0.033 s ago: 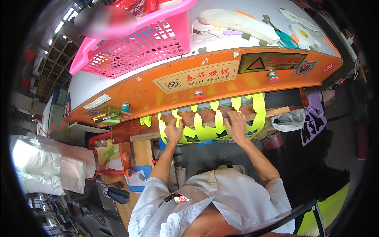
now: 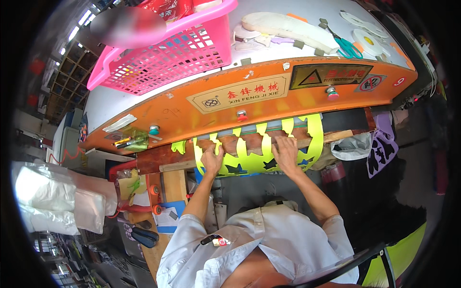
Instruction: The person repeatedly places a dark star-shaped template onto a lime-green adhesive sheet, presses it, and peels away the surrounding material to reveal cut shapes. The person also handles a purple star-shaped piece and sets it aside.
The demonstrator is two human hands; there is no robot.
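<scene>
A bright yellow-green sheet (image 2: 246, 162) with rows of cut-out shapes lies across the machine's front, and its near part hangs over the edge. My left hand (image 2: 212, 159) rests on the sheet's left part, thumb apart from the bent fingers. Toward the right side, my right hand (image 2: 286, 156) lies on the sheet with its fingers spread. The undersides of both hands are hidden. A reddish-brown board (image 2: 153, 161) runs under the sheet. Left of the sheet sits a small yellow-green scrap (image 2: 178, 147).
The orange machine front (image 2: 173, 108) carries push buttons, including a red one (image 2: 241, 116). On top stand a pink basket (image 2: 168, 62) and teal-handled scissors (image 2: 349, 48). A purple cut-out sheet (image 2: 382, 149) hangs at right. Clear plastic bags (image 2: 45, 197) lie at left.
The hanging near part of the sheet has shifted slightly, and less blue shows beneath it. Both hands stay in almost the same place on it.
</scene>
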